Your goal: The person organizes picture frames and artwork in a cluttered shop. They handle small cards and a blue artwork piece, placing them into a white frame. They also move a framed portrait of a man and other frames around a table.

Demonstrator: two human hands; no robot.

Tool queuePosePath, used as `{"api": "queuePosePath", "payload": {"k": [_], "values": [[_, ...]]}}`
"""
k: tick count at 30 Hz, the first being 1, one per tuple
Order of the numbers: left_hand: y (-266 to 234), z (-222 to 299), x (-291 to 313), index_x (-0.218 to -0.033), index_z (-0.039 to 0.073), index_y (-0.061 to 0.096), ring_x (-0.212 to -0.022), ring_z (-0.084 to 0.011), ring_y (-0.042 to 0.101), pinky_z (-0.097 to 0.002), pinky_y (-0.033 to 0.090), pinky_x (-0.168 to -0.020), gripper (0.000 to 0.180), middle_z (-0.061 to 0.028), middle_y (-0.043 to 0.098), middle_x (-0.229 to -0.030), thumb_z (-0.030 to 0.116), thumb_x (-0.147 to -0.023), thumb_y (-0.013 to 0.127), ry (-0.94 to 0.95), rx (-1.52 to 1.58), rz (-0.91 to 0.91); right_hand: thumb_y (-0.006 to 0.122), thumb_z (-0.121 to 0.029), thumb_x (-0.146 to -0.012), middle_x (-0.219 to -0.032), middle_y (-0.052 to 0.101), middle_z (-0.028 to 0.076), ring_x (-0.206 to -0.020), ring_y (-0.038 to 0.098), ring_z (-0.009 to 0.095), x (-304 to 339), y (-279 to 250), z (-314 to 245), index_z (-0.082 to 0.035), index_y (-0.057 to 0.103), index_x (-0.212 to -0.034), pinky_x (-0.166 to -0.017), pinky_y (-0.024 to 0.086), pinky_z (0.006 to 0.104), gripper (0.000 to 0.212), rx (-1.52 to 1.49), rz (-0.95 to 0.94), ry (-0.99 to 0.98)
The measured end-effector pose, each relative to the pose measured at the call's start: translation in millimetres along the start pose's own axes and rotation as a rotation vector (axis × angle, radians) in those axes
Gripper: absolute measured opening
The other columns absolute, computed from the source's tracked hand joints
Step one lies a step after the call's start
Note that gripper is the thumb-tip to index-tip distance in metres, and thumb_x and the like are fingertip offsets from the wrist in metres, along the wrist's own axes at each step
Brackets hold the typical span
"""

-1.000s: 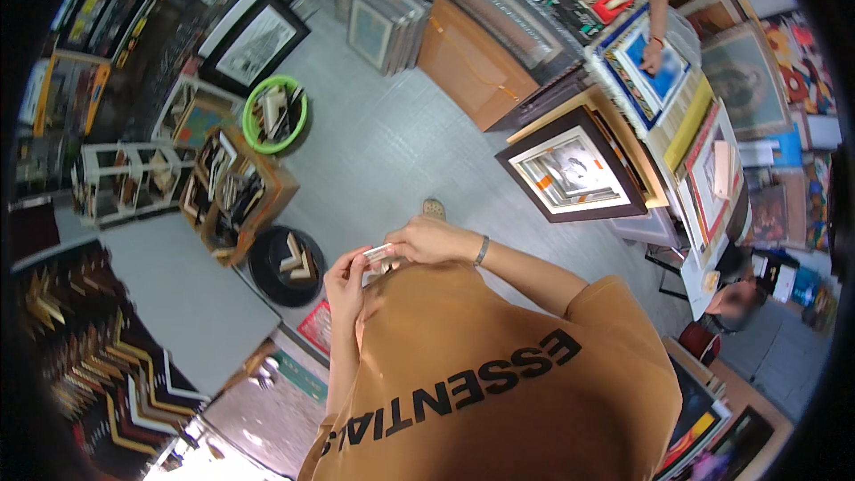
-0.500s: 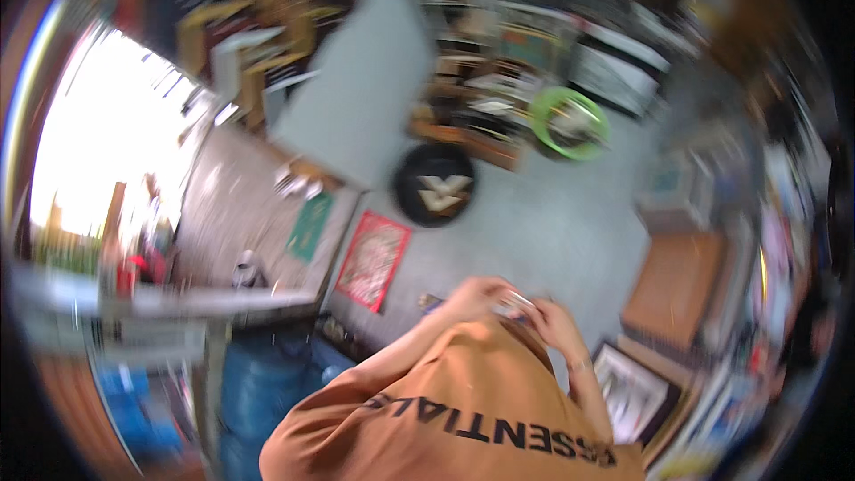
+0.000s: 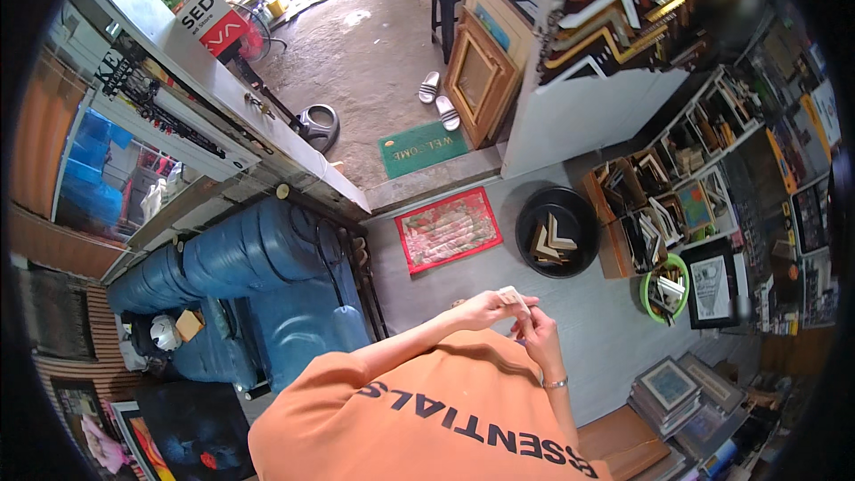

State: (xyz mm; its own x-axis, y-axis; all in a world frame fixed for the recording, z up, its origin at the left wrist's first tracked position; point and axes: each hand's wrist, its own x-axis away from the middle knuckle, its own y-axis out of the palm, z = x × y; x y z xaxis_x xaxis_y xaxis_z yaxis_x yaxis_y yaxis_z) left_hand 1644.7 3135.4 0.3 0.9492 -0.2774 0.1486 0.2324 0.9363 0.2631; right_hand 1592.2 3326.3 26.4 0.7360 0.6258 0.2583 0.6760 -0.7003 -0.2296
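In front of my chest, my left hand (image 3: 488, 310) pinches a small, flat, pale piece (image 3: 513, 297) whose kind I cannot make out. My right hand (image 3: 540, 337) is just to the right and slightly nearer, a bracelet on its wrist. Its fingers are closed and meet the lower end of that piece, or something thin beside it; which one is too small to tell. Beyond my hands, a black round tub (image 3: 558, 245) on the grey floor holds several V-shaped frame corner pieces (image 3: 554, 242).
A red-bordered floral mat (image 3: 451, 230) lies before the doorway, a green doormat (image 3: 419, 153) outside it. A blue sofa (image 3: 267, 267) stands left. At right are boxes of frame corners (image 3: 614, 254), a green basket (image 3: 679, 310) and stacked framed pictures (image 3: 666, 383).
My view has swung left, so the doorway, mat and tub sit farther right in the picture and the sofa shows fully. My hands are still together at the small pale piece.
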Motion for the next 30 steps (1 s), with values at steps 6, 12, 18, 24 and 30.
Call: {"api": "queuePosePath", "payload": {"k": [6, 12, 18, 24, 30], "values": [[-103.4, 6.4, 32.9, -0.116, 0.003, 0.069, -0.108, -0.0157, 0.062, -0.0336, 0.048, -0.096, 0.031, -0.0079, 0.067, -0.127, 0.026, -0.104, 0.052, 0.166, -0.096, 0.452, 0.058, -0.015, -0.099, -0.068, 0.066, 0.008, -0.059, 0.062, 0.013, -121.2, 55.6, -50.2, -0.001, 0.063, -0.092, -0.054, 0.048, 0.0289, 0.017, 0.077, -0.217, -0.060], [-176.7, 0.8, 15.3, -0.104, -0.002, 0.068, -0.095, -0.0119, 0.064, -0.0281, 0.052, -0.082, 0.012, -0.0102, 0.073, -0.104, 0.000, -0.094, 0.062, 0.256, -0.040, 1.035, 0.063, -0.019, -0.096, -0.062, 0.058, 0.003, -0.057, 0.051, 0.007, -260.2, 121.6, -64.4, -0.001, 0.064, -0.082, -0.052, 0.042, 0.0273, 0.022, 0.133, -0.379, -0.092], [-331.7, 55.9, 5.6, -0.108, -0.001, 0.070, -0.098, -0.0209, 0.070, -0.0325, 0.055, -0.082, 0.018, -0.0157, 0.071, -0.114, 0.009, -0.097, 0.060, 0.040, -0.178, 1.198, 0.061, -0.018, -0.097, -0.062, 0.054, 0.002, -0.057, 0.054, 0.007, -432.8, 195.9, -104.2, 0.000, 0.062, -0.077, -0.051, 0.043, 0.0279, 0.027, -0.011, -0.616, -0.037], [-499.3, 125.2, -45.6, -0.097, 0.004, 0.067, -0.081, -0.0103, 0.063, -0.0271, 0.051, -0.072, 0.026, -0.0035, 0.069, -0.088, 0.027, -0.102, 0.056, 0.305, 0.447, 1.288, 0.065, -0.016, -0.096, -0.061, 0.047, -0.002, -0.058, 0.039, 0.004, -583.6, 236.9, -190.4, 0.000, 0.062, -0.084, -0.051, 0.034, 0.0247, 0.020, -0.048, -0.543, -0.136], [-644.2, 166.6, -123.9, -0.105, 0.005, 0.059, -0.070, -0.0068, 0.059, -0.0220, 0.048, -0.062, 0.025, 0.0009, 0.061, -0.081, 0.029, -0.099, 0.062, 0.281, 0.355, 1.017, 0.061, -0.014, -0.099, -0.071, 0.054, -0.007, -0.062, 0.045, 0.001, -706.6, 263.5, -223.9, -0.004, 0.063, -0.093, -0.054, 0.036, 0.0192, 0.012, -0.196, -0.528, 0.073]]}}
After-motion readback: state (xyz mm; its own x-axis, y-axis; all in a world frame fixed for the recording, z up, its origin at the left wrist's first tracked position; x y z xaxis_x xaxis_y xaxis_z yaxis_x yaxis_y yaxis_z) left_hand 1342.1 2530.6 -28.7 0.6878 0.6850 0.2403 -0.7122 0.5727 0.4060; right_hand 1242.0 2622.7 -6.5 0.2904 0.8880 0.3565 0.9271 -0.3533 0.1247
